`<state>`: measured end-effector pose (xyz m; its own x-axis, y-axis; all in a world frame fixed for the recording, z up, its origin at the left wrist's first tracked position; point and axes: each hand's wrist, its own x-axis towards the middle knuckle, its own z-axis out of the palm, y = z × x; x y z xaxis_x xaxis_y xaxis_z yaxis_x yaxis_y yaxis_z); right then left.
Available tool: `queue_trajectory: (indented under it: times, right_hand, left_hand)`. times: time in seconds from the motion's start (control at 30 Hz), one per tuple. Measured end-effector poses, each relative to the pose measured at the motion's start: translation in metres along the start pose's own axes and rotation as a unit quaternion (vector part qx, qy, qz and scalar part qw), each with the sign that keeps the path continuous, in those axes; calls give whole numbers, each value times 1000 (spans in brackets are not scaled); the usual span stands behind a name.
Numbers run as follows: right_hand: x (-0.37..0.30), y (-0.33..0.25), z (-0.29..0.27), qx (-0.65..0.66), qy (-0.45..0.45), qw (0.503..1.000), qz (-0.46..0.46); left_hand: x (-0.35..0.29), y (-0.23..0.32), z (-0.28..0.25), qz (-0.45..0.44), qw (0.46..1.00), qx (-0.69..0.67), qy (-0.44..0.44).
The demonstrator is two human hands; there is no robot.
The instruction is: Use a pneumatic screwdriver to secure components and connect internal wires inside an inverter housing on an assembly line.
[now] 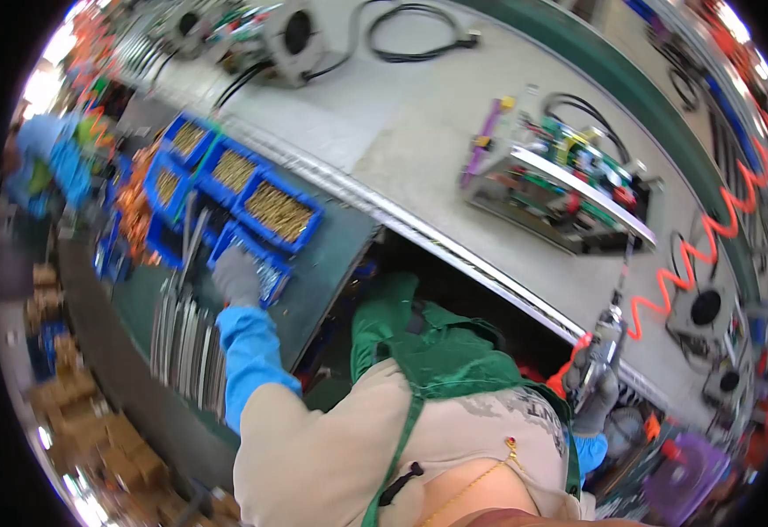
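Note:
My left hand (238, 277), in a grey glove, reaches into a blue bin of small silvery parts (267, 277). Its fingers are blurred against the bin, so what they hold cannot be made out. On the right, my gloved right hand (598, 400) is wrapped around a silver air screwdriver (608, 338) joined to an orange coiled hose (661, 303). The tool's long bit points up toward the edge of an open metal-framed unit (568, 189) on the bench. Whether the tip touches that unit cannot be seen. Green, red and white components fill the unit.
Blue bins of brass-coloured screws (278, 211) stand beyond my left hand. Long metal strips (186, 342) lie beside them. A metal bench edge (454, 263) runs diagonally ahead of me. Grey housings with black round openings (705, 307) sit at right. Another person (50, 162) is far left.

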<state>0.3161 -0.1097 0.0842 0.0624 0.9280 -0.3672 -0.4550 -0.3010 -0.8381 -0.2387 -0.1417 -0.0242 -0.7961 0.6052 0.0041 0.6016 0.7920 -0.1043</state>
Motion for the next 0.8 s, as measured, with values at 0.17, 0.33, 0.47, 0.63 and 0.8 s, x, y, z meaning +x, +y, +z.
queue_trajectory:
  times: [0.17, 0.33, 0.47, 0.63, 0.8]
  right_hand:
    - [5, -12, 22, 42, 6, 999, 9]
    - [5, -10, 14, 34, 0, 999, 19]
    - [9, -5, 8, 52, -1, 998, 24]
    - [6, -8, 7, 78, -5, 996, 42]
    - [9, -9, 8, 80, -11, 996, 43]
  left_hand:
    - [2, -6, -11, -12, 999, 22, -28]
    - [18, 17, -23, 3, 983, 94, -156]
    - [17, 19, -16, -13, 988, 71, -135]
    - [9, 26, -31, -7, 988, 6, -152]
    - [10, 1, 4, 12, 1000, -23, 6]
